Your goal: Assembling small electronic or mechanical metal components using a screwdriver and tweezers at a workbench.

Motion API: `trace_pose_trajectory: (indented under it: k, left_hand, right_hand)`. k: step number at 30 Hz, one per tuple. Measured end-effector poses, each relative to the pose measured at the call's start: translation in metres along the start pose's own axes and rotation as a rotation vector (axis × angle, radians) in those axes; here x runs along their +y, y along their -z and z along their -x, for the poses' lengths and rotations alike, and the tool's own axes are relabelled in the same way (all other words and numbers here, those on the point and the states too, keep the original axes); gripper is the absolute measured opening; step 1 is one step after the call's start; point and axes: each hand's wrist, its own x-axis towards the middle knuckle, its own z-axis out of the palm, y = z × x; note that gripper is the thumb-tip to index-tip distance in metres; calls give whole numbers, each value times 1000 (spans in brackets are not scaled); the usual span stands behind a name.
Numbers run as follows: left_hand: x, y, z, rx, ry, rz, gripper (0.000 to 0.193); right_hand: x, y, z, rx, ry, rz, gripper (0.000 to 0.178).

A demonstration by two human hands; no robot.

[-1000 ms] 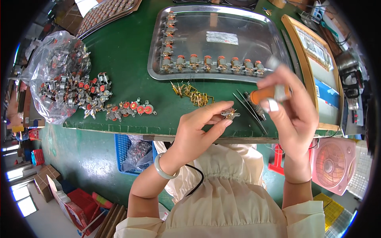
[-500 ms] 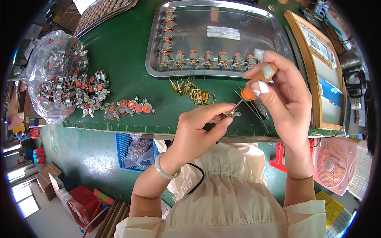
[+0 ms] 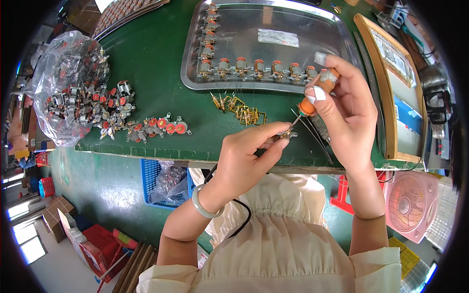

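Between thumb and fingertips, my left hand (image 3: 254,149) pinches a small metal component (image 3: 288,134), mostly covered by the fingers. My right hand (image 3: 352,115) grips an orange-handled screwdriver (image 3: 309,105), whose thin shaft slants down to that component. White tape wraps two fingertips of this hand. Beneath it, a pair of tweezers (image 3: 317,139) lies on the green table by the front edge. Just beyond my left hand is a small heap of brass-coloured brackets (image 3: 248,115). Small components with red-orange tops (image 3: 241,65) stand in rows along two sides of a metal tray (image 3: 188,68).
Loose red-and-grey components (image 3: 161,124) spread across the table at left, beside a clear plastic bag (image 3: 44,93) full of them. A wooden frame (image 3: 378,63) lies at right. Below the table are a blue crate (image 3: 152,183) and a pink fan (image 3: 409,202).
The screwdriver remains at the component, its handle tilted slightly differently in my right hand. The whole view has shifted a little; my left hand keeps its pinch.
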Motion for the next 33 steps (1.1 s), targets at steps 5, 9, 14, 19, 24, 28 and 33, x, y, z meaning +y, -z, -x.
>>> trace_pose_trajectory:
  k: [5, 9, 14, 19, 24, 28, 33]
  left_hand:
    - [-2, -1, 0, 19, 8, 29, 27]
    - [-1, 1, 0, 14, 23, 4, 26]
    - [-2, -2, 0, 23, 6, 15, 26]
    - [-2, -1, 0, 32, -9, 3, 26]
    - [-2, 0, -1, 36, -9, -22, 25]
    - [-1, -1, 0, 40, -26, -17, 25]
    - [-3, 0, 0, 34, -17, -43, 25]
  right_hand:
    - [4, -6, -1, 32, 32, 111, 36]
    - [3, -6, -4, 27, -98, -12, 37]
    - [7, 2, -3, -17, 69, 228, 45]
    - [-10, 14, -13, -160, -41, 129, 44]
    - [-9, 12, -13, -172, -26, 319, 38]
    - [-17, 22, -18, -293, -199, 188, 40]
    - [-3, 7, -15, -107, -69, 255, 36]
